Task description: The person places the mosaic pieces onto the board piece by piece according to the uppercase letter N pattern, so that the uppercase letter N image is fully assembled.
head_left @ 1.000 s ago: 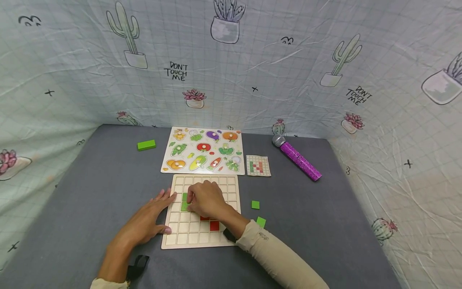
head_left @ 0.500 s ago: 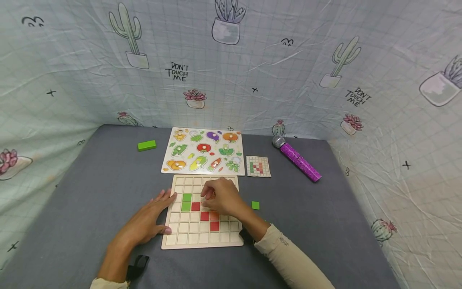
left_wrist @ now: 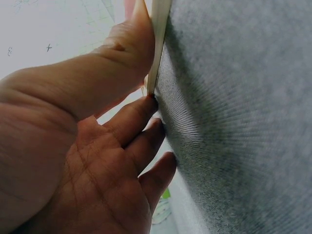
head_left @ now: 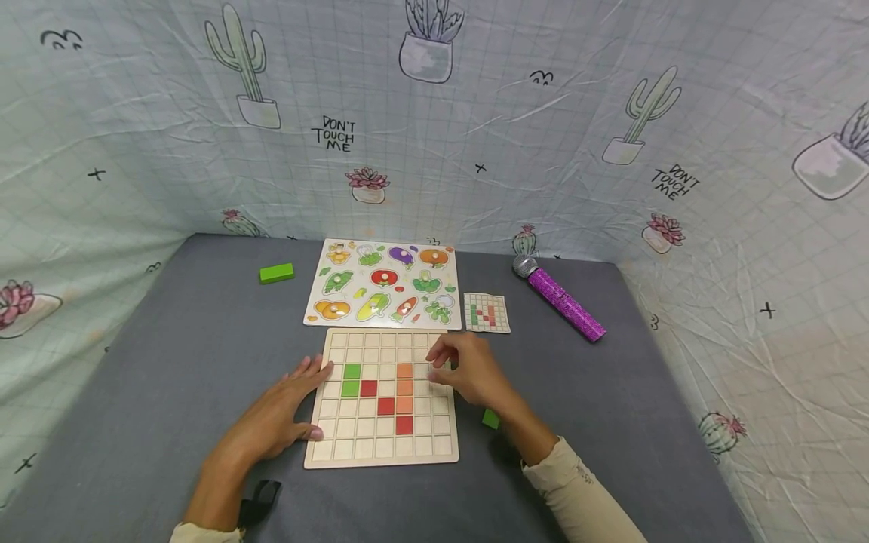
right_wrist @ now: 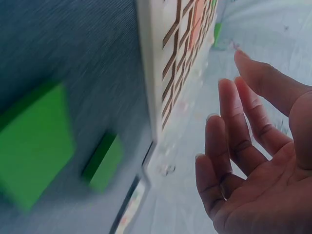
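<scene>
A square wooden grid board lies on the table, with green tiles, red tiles and orange tiles in some of its cells. At its left edge rests my left hand, fingers spread and fairly straight; the left wrist view shows fingertips and thumb against the board's side. My right hand hovers over the board's right edge. Its fingers are loosely bent and hold nothing, as the right wrist view shows. Loose green tiles lie below it on the table, partly hidden by the arm in the head view.
Behind the board lies a vegetable puzzle, with a small pattern card to its right. A purple glittery microphone lies at the back right. A green block sits at the back left. A printed cloth hangs behind the table.
My right hand has moved right, from over the green tiles across to the board's right edge, uncovering the red and orange tiles. My left hand has stayed in place.
</scene>
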`<state>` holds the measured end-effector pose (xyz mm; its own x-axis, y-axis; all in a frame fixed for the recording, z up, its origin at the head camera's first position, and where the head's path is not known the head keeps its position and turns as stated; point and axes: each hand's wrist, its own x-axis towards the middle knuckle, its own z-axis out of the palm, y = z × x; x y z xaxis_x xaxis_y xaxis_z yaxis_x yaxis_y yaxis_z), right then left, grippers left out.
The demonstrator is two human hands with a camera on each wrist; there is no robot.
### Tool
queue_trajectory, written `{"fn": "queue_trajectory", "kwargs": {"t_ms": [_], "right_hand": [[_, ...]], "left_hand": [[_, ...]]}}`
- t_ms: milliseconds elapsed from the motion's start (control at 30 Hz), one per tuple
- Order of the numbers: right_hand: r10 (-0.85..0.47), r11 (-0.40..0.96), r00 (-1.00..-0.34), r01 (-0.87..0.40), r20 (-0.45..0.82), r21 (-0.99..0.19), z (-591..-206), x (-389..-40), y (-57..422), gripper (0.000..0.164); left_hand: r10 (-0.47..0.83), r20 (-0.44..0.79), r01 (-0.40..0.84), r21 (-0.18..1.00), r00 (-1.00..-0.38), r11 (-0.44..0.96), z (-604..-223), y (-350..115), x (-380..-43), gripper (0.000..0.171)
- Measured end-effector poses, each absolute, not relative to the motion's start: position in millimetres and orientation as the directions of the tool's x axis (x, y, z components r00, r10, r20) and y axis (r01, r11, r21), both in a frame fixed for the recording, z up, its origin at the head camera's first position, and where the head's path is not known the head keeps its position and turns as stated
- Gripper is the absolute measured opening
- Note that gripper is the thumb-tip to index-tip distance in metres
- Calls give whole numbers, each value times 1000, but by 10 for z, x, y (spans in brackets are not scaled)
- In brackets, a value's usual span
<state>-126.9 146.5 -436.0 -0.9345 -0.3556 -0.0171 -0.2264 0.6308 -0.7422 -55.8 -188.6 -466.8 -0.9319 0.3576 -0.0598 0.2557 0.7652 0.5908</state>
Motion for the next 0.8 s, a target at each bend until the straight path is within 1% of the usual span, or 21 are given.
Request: {"fn": "queue_trajectory", "kwargs": {"t_ms": [133, 367, 533, 700, 800], "right_hand": [[-334, 618, -943, -206, -16, -759, -4374, -1255, 1650, 22], [-293, 664, -956, -184, -26, -725, -4402, -1239, 1916, 27], [-295, 690, -955, -192, -29, -698, -4434, -1222, 2053, 30], [-295, 754, -955, -207, -39, -623, -4471, -1217, 2116, 31], [-293, 799, -955, -216, -50, -561, -4496, -1208, 2118, 29]], "left_hand": [[357, -57, 256, 593, -932, 763, -4677, -1891, -563, 104], [359, -50, 261, 596, -932, 759, -4671, -1900, -562, 104], [360, -52, 263, 590, -931, 763, -4665, -1893, -557, 104], [357, -59, 255, 593, -932, 764, -4666, -1887, -553, 104], [356, -59, 253, 598, -932, 761, -4668, -1887, -556, 105]]}}
